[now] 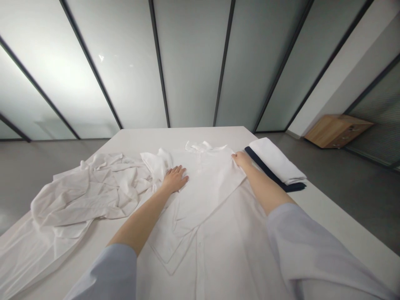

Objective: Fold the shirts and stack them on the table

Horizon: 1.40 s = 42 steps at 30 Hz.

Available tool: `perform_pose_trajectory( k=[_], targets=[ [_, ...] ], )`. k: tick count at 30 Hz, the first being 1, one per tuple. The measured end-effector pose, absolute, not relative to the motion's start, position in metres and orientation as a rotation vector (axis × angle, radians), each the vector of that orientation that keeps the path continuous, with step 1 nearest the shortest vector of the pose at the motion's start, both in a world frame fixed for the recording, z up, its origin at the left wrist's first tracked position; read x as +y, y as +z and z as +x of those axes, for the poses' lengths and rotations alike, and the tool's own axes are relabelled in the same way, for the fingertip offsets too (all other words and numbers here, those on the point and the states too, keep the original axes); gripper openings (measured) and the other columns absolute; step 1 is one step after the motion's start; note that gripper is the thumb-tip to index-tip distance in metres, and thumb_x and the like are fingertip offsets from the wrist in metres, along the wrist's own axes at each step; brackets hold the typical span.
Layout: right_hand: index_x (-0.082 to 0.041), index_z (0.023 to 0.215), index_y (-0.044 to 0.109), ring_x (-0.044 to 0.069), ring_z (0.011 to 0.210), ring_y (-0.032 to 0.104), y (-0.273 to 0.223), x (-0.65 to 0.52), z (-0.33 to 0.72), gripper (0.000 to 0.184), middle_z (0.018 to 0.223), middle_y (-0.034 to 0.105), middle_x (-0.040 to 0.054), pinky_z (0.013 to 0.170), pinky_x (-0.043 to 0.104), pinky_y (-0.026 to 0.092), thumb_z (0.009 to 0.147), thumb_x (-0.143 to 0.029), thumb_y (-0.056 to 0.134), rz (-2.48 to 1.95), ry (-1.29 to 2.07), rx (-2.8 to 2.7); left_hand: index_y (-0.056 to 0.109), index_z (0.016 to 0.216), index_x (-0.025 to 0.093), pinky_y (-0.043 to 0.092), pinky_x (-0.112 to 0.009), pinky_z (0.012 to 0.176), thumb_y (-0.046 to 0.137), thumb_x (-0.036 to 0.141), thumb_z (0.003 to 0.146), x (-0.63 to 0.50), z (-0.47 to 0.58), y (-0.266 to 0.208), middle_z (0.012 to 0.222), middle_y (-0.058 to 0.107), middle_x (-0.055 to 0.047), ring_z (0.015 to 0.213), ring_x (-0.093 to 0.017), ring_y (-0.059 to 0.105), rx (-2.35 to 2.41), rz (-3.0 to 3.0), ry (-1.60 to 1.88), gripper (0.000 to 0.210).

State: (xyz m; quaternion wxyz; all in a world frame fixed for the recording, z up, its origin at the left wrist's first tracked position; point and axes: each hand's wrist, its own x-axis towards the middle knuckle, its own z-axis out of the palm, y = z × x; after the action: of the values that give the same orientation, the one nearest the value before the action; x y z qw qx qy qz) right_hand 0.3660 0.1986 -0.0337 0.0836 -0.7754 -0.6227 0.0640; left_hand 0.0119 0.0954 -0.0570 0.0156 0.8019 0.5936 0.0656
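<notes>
A white button-up shirt [215, 196] lies spread on the table before me, its collar at the far end and its button strip running toward me. My left hand [175, 179] rests palm down on the shirt's left part, fingers spread. At the shirt's right upper edge, my right hand [240, 159] pinches the cloth between closed fingers. Part of the fabric is folded over across the front, forming a slanted edge below the hands. A bunched part of white cloth stands up just beyond my left hand.
A heap of crumpled white garments [93, 191] covers the table's left side. On the right, a folded white cloth [276, 160] sits on a folded dark navy one [292, 187]. The white table [187, 133] ends before frosted glass panels. A wooden cabinet [337, 130] stands on the floor at right.
</notes>
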Motion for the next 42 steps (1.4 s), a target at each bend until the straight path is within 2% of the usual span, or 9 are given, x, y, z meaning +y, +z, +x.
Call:
perform_pose_trajectory(
  k=[4,7,14,18,23,29,32,38,42],
  targets=[
    [-0.011,0.122,0.058,0.030,0.114,0.056,-0.032,0.191,0.353,0.042,0.121,0.061,0.0215,0.092,0.038,0.041,0.095,-0.037,0.040,-2.291,0.016,-1.830,0.041,0.141,0.023,0.024,-0.047,0.112,0.036,0.047,0.094,0.099,0.014,-0.057,0.153,0.034,-0.011,0.141,-0.028,0.030,1.856,2.467,0.172,0.053],
    [-0.012,0.132,0.049,0.033,0.122,0.048,-0.029,0.177,0.344,0.050,0.131,0.053,0.0222,0.099,0.044,0.036,0.094,-0.044,0.041,-2.194,-0.047,-1.918,0.039,0.142,0.023,0.024,-0.046,0.112,0.034,0.048,0.094,0.104,0.014,-0.057,0.154,0.032,-0.011,0.142,-0.027,0.028,1.838,2.466,0.149,0.054],
    [-0.021,0.146,0.035,0.038,0.140,0.022,-0.052,0.110,0.322,0.069,0.154,0.027,0.0160,0.110,0.057,0.018,0.091,-0.063,0.034,-2.167,0.120,-2.180,0.037,0.143,0.023,0.023,-0.045,0.112,0.031,0.049,0.095,0.115,0.013,-0.052,0.155,0.030,-0.011,0.142,-0.026,0.027,1.807,2.480,0.081,0.055],
    [-0.023,0.150,0.029,0.039,0.142,0.017,-0.063,0.098,0.322,0.071,0.157,0.020,0.0158,0.110,0.061,0.013,0.091,-0.065,0.029,-2.186,0.184,-2.207,0.042,0.138,0.021,0.028,-0.047,0.109,0.036,0.045,0.094,0.112,0.022,-0.042,0.150,0.037,-0.015,0.138,-0.029,0.035,1.857,2.461,0.017,0.052],
    [-0.024,0.149,0.030,0.037,0.142,0.019,-0.057,0.117,0.333,0.070,0.157,0.021,0.0143,0.111,0.058,0.014,0.092,-0.064,0.029,-2.155,0.166,-2.238,0.049,0.132,0.023,0.030,-0.047,0.107,0.031,0.054,0.094,0.099,0.031,-0.040,0.145,0.045,-0.013,0.133,-0.029,0.041,1.875,2.409,0.025,0.053],
    [-0.022,0.144,0.038,0.034,0.141,0.026,-0.053,0.119,0.329,0.059,0.154,0.031,0.0140,0.112,0.052,0.018,0.094,-0.053,0.033,-2.127,0.066,-2.229,0.044,0.139,0.023,0.024,-0.046,0.112,0.032,0.054,0.093,0.096,0.013,-0.049,0.153,0.034,-0.012,0.140,-0.027,0.031,1.844,2.472,0.160,0.057],
    [-0.023,0.142,0.041,0.030,0.140,0.029,-0.053,0.109,0.317,0.053,0.152,0.035,0.0119,0.113,0.048,0.019,0.094,-0.046,0.038,-2.033,0.005,-2.266,0.046,0.138,0.023,0.025,-0.043,0.112,0.035,0.053,0.093,0.102,0.006,-0.051,0.151,0.038,-0.009,0.139,-0.026,0.034,1.824,2.486,0.201,0.055],
    [-0.023,0.138,0.046,0.028,0.138,0.032,-0.054,0.088,0.303,0.050,0.150,0.038,0.0109,0.110,0.045,0.025,0.095,-0.047,0.037,-1.981,0.075,-2.291,0.055,0.129,0.015,0.031,-0.037,0.111,0.041,0.045,0.091,0.101,0.002,-0.050,0.143,0.048,-0.013,0.132,-0.025,0.044,1.801,2.479,0.323,0.051],
    [-0.023,0.138,0.047,0.028,0.138,0.032,-0.057,0.085,0.305,0.050,0.151,0.038,0.0105,0.110,0.044,0.025,0.095,-0.046,0.038,-1.956,0.069,-2.287,0.060,0.122,0.018,0.036,-0.036,0.108,0.042,0.041,0.090,0.094,-0.001,-0.052,0.133,0.058,-0.009,0.124,-0.022,0.051,1.756,2.461,0.444,0.043]
  ],
)
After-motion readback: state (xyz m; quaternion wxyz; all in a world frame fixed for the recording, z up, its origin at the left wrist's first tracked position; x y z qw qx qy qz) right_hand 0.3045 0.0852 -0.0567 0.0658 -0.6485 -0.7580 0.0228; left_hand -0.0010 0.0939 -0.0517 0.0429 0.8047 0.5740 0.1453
